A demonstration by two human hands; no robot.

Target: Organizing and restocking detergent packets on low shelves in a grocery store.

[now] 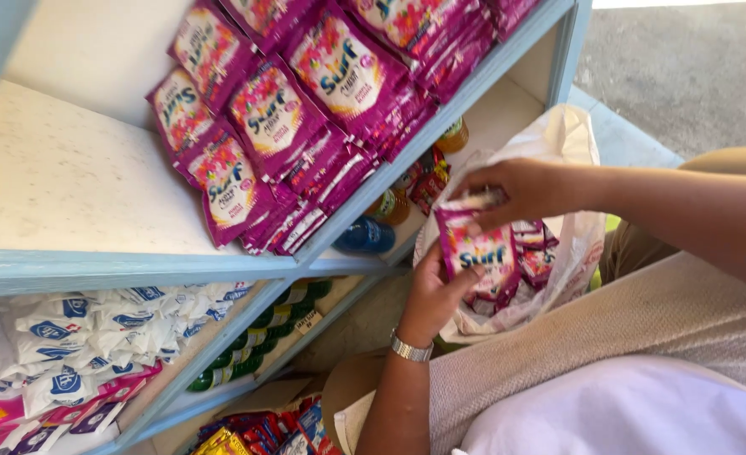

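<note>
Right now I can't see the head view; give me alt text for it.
Both hands, left hand and right hand, hold a magenta sachet over a white plastic bag holding more sachets. Beside them, a pale blue shelf unit carries a pile of matching sachets.

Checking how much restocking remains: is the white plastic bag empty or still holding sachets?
Still holding sachets: purple sachets show inside the white plastic bag.
</note>
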